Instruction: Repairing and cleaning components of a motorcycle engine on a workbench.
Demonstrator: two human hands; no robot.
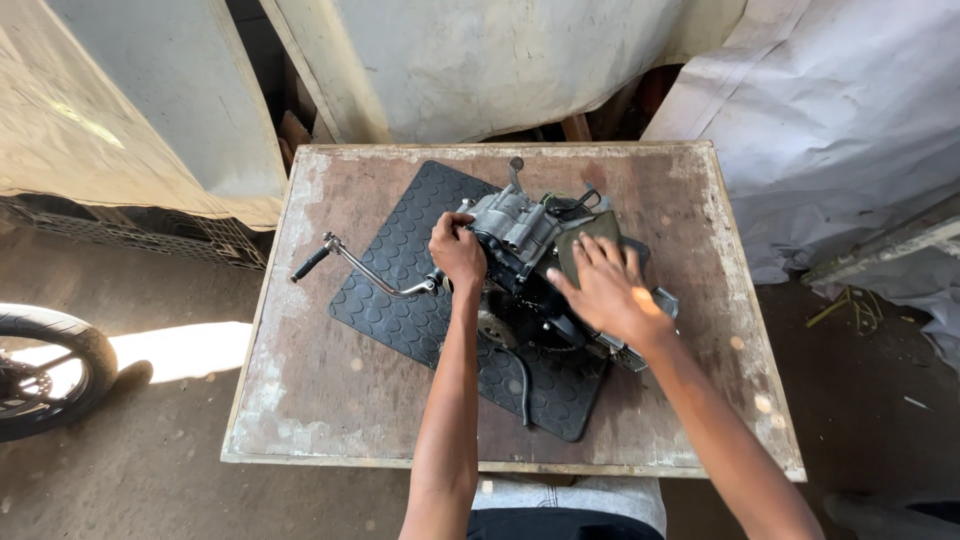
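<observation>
Left hand [457,250] is being closed around the engine [530,270] at its upper left; right hand [605,290] is being pressed flat, fingers spread, on what is possibly a grey pad [590,235]. Engine is being steadied on the black rubber mat [400,300], mid-table [330,400]; a firm grip is being called for next.

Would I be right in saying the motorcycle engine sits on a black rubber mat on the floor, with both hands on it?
Not quite: the head view shows the black rubber mat lying on a wooden table, not the floor. The motorcycle engine does sit on it, with the left hand and right hand on it.
</observation>
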